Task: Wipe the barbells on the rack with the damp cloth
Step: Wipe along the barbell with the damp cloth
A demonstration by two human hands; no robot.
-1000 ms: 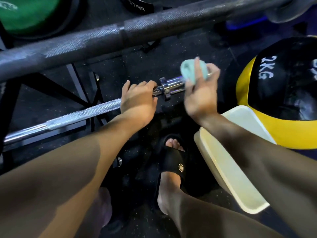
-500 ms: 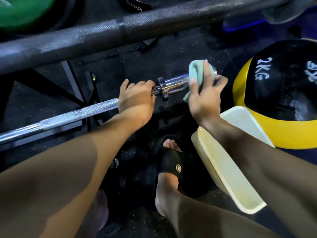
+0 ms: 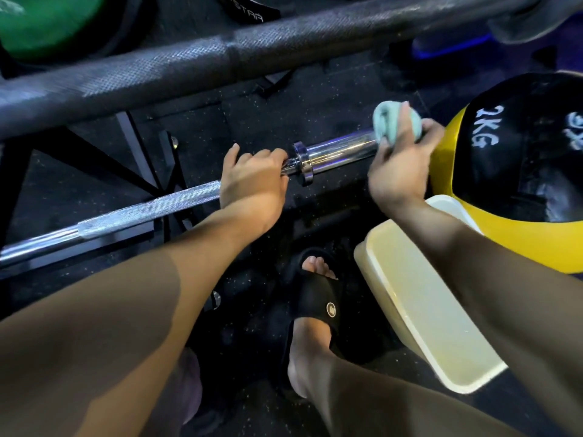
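A chrome barbell [image 3: 151, 206] lies low across the rack, running from lower left up to the right. My left hand [image 3: 252, 184] grips its shaft just left of the collar. My right hand [image 3: 399, 171] holds a folded pale green cloth [image 3: 386, 121] wrapped over the far right end of the shiny sleeve [image 3: 340, 152]. A second, dark knurled barbell [image 3: 220, 58] runs across the top of the view, above and nearer to me.
A yellow and black 2 kg medicine ball [image 3: 517, 159] sits right of the sleeve end. A cream plastic tub [image 3: 426, 307] stands below my right forearm. My foot in a black slide sandal [image 3: 318, 307] is on the dark rubber floor. A green plate [image 3: 44, 23] is top left.
My right hand has slid the cloth rightward along the sleeve to its end, baring more chrome. My left hand has kept its grip on the shaft.
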